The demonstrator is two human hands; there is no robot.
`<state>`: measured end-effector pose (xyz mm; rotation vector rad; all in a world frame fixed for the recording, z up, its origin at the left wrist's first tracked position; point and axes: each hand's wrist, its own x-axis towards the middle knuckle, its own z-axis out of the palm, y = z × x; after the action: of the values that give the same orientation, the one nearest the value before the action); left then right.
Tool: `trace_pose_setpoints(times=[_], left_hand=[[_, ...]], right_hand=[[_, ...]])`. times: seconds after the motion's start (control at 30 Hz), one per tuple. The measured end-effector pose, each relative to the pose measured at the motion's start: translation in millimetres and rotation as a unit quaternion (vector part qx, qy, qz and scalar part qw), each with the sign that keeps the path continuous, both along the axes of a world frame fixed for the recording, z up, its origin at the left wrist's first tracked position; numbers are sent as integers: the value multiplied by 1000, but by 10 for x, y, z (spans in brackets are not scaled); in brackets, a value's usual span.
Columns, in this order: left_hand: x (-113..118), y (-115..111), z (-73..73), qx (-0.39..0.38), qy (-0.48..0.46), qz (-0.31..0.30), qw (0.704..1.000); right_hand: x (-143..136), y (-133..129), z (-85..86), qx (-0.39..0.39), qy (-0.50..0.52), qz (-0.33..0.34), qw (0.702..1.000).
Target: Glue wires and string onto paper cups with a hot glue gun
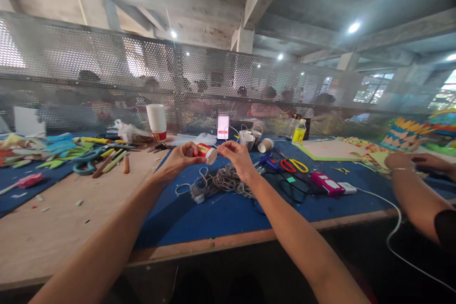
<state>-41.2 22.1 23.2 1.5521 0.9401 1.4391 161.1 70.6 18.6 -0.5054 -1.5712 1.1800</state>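
Red paper cup tilting in the left hand

Left fingers are gripping the smooth, round cup above the blue cloth. The right hand is pinching its fingertips together just beside the pale rim; anything between them is too small to tell. Tangled grey cord is lying nearer, below.

I record moderate, uneven light. Small white ceiling lamps flare overhead, and daylight bleaches the windows at far right and the far-left edge of the perforated screen. I note soft shadow on the near blue mat and darkness below the table edge. The phone display glows pale. Wide-angle stretch bends the borders; shapes behind the screen appear blurred.
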Motion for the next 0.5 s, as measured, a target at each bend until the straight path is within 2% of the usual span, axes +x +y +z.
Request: trace_pose_setpoints(times=[0.5], left_hand=[[25,26,-25,10,8,21,1000]], right_hand=[[-1,-5,-2,39,-45,-40,997]])
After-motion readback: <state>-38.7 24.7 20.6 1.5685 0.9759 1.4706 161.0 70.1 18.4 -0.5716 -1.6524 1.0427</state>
